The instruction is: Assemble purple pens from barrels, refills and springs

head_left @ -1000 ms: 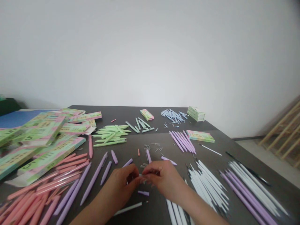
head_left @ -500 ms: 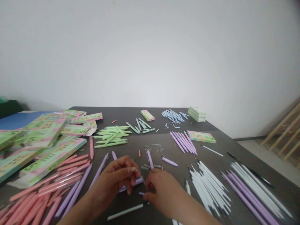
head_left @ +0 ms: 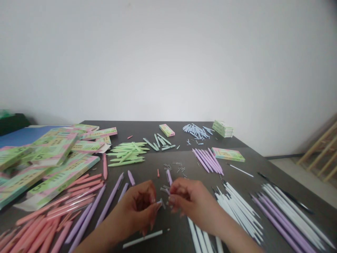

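Near the front middle of the dark table, my left hand [head_left: 140,207] is closed in a pinch on a small clear part [head_left: 162,203] at its fingertips. Just to its right, my right hand [head_left: 188,196] has its fingers pressed together; what they hold, if anything, is hidden. A purple pen barrel [head_left: 169,176] lies right behind my right hand, with small metal springs [head_left: 181,169] beyond it. Below my left hand lies a white refill [head_left: 146,239] with a dark tip. Purple barrels [head_left: 112,198] are left of my left hand.
Pink barrels [head_left: 39,232] and printed boxes [head_left: 63,175] fill the left. Green barrels [head_left: 127,153], light blue parts [head_left: 196,130] and a box stack [head_left: 222,129] stand farther back. White refills [head_left: 238,207], a purple barrel group [head_left: 207,160] and long purple rods [head_left: 279,225] lie right.
My left hand has turned and now pinches the clear part. My right hand has moved slightly up and right. The purple piece between the hands is no longer visible, and more white refills show below.
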The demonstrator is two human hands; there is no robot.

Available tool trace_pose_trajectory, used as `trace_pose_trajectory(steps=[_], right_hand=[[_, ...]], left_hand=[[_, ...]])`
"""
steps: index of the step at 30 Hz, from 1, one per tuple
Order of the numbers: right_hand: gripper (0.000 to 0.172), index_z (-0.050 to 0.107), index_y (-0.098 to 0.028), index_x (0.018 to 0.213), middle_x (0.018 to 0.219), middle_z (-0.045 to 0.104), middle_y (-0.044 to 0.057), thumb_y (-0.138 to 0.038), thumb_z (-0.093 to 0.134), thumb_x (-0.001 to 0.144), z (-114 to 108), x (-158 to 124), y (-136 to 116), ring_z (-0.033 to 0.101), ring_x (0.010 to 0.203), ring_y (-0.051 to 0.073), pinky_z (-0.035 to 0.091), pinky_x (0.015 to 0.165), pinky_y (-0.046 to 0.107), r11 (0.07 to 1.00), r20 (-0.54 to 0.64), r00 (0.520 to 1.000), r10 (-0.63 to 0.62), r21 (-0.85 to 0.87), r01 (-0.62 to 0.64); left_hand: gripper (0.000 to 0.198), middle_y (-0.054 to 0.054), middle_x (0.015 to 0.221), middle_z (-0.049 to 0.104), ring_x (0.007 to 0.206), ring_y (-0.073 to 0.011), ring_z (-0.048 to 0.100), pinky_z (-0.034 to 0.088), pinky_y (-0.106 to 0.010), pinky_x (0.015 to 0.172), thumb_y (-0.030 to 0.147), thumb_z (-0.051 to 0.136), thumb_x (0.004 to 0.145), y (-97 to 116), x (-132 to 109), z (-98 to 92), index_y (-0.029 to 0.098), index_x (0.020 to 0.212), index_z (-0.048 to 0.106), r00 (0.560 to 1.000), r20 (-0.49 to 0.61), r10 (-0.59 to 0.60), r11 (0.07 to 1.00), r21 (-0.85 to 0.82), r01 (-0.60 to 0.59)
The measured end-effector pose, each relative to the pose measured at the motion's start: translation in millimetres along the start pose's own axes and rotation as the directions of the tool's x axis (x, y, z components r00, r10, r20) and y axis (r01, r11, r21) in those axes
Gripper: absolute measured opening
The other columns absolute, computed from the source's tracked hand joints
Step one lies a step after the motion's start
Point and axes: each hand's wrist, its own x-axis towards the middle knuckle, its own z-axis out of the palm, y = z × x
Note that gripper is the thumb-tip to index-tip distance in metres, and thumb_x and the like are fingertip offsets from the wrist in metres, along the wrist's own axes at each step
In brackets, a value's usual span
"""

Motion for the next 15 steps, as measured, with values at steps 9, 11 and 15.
trace_pose_trajectory(steps=[9, 11, 15], right_hand=[[0.018, 0.071, -0.018, 0.077, 0.075, 0.063, 0.002, -0.009, 0.055, 0.076, -2, 2, -4, 0.058, 0.069, 0.013, 0.043, 0.059, 0.022, 0.935, -0.211, 0.942, -0.263, 0.184, 0.302], [0.02, 0.071, -0.018, 0.077, 0.074, 0.065, 0.001, -0.007, 0.054, 0.075, -1, 2, -4, 0.058, 0.068, 0.012, 0.042, 0.06, 0.021, 0.934, -0.214, 0.939, -0.269, 0.182, 0.309], [0.014, 0.069, -0.017, 0.072, 0.062, 0.062, -0.002, -0.008, 0.059, 0.073, -1, 0, -9, 0.053, 0.057, 0.01, 0.039, 0.053, 0.019, 0.967, -0.199, 0.967, -0.161, 0.164, 0.195]], left_hand=[[0.032, -0.003, 0.085, 0.068, 0.048, -0.0096, 0.055, 0.042, -0.021, 0.044, 0.039, 0.058, 0.078, 5, -7, 3.9, 0.024, 0.1, 0.04, 1.0, -0.01, -0.004, 0.989, 0.148, 0.005], [0.024, -0.005, 0.092, 0.068, 0.05, -0.0098, 0.056, 0.041, -0.021, 0.046, 0.037, 0.053, 0.082, 7, -8, 5.1, 0.025, 0.096, 0.037, 1.0, 0.01, -0.01, 0.979, 0.202, 0.008], [0.012, -0.001, 0.075, 0.066, 0.055, -0.0111, 0.052, 0.036, -0.02, 0.05, 0.032, 0.052, 0.083, 16, -10, 8.3, 0.022, 0.087, 0.045, 0.999, 0.022, 0.043, 0.906, 0.42, -0.048]])
